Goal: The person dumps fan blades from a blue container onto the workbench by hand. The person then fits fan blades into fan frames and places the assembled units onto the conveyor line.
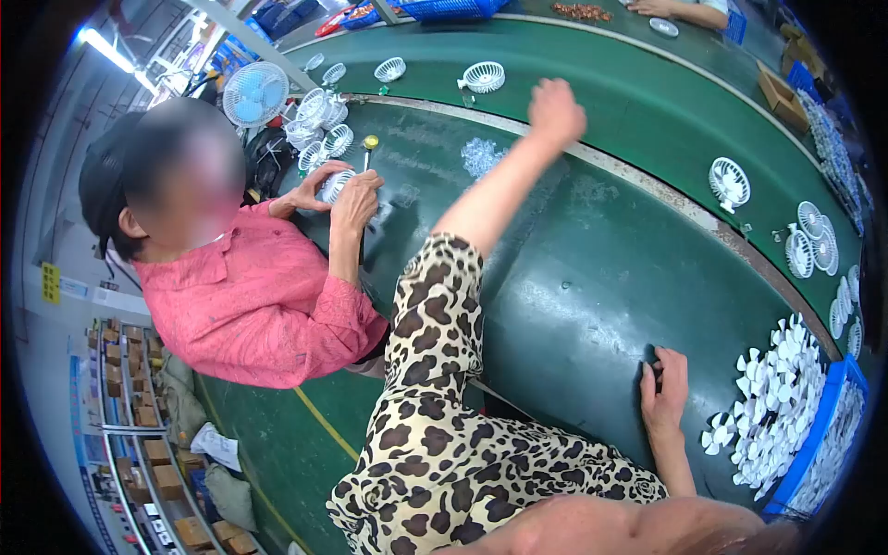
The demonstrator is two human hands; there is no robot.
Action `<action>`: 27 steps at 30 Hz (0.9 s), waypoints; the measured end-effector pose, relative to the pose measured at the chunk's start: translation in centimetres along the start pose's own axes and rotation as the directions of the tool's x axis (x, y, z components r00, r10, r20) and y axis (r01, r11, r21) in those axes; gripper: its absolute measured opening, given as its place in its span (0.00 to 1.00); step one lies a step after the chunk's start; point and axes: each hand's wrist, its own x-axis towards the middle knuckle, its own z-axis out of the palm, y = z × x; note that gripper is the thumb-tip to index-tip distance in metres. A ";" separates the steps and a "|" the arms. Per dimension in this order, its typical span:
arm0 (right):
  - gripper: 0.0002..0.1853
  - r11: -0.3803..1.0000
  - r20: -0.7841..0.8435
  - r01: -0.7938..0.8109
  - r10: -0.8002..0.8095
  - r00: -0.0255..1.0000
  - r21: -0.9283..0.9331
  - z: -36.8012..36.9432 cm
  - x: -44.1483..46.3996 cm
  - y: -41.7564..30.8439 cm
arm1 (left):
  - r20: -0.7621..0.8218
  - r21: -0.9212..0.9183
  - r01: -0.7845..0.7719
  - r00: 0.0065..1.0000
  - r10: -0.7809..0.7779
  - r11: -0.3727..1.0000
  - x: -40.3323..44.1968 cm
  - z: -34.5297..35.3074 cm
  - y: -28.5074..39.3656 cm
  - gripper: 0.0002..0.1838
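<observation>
My left hand (557, 116) reaches over the near edge of the green conveyor belt (620, 102), its back toward me. Its fingers look curled and their tips are hidden, so I cannot tell whether it holds anything. To its left on the belt lies a white round slatted fan housing (483, 77). My right hand (664, 388) rests on the dark green worktable (573, 305), fingers loosely bent and apart, holding nothing. White fan blades (777, 398) lie heaped to its right, beside a blue crate (823, 435).
At left, a co-worker in a pink shirt (250, 305) handles a white fan part (337, 185) beside a yellow-topped tool (370, 143). Small clear pieces (481, 157) lie on the table. More fan housings (729, 183) sit along the belt. Another person's arm (684, 11) is across it.
</observation>
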 end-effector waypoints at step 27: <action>0.15 0.957 -0.100 0.271 -0.281 0.954 -0.106 0.8 1.3 0.6 | 0.640 -0.335 -0.356 0.594 0.487 0.873 -18.2 -4.7 15.8 0.12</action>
